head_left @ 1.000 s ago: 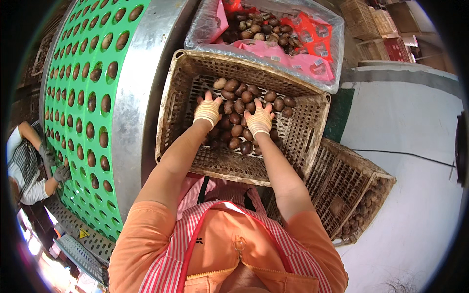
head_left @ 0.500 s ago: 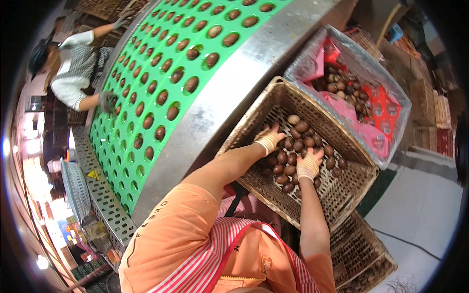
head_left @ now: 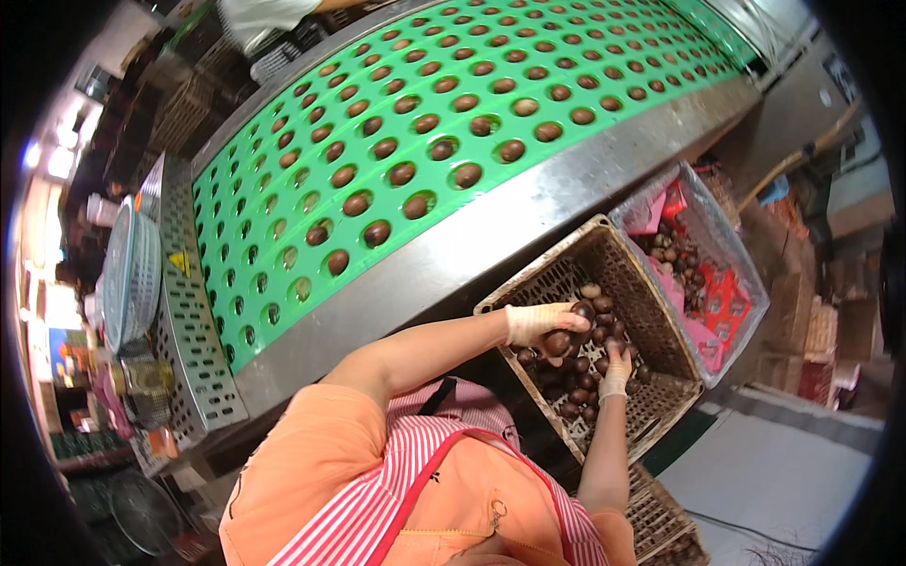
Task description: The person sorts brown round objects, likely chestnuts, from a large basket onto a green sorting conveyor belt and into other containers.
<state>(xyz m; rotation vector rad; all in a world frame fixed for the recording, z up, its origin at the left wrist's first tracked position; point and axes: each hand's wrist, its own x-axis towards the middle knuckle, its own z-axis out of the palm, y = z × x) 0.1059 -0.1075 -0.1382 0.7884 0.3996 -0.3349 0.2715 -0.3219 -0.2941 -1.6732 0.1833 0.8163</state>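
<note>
My left hand (head_left: 549, 324), wrapped in a pale band over palm and wrist, is closed around a few dark brown eggs (head_left: 559, 342) and raised above the others. My right hand (head_left: 616, 370), banded the same way, curls around eggs at the pile's right side, its fingertips partly hidden among them. Both hands are inside a worn, slatted plastic crate (head_left: 665, 410), where several more brown eggs (head_left: 570, 409) lie loose on the bottom. Beside the crate runs a green conveyor (head_left: 311, 203) with rows of round holes, many with a brown egg in them.
A broad metal ledge (head_left: 453, 236) lies between the crate and the conveyor. To the right stands a plastic-lined bin (head_left: 746, 274) with eggs and red and pink sheets. Another crate (head_left: 661, 519) sits below. Across the conveyor, a person's white sleeve (head_left: 269, 19) shows at the top edge.
My left hand has come up off the pile with eggs in it. My right hand's spread fingers have curled around eggs. The view has swung left, showing more of the conveyor.
</note>
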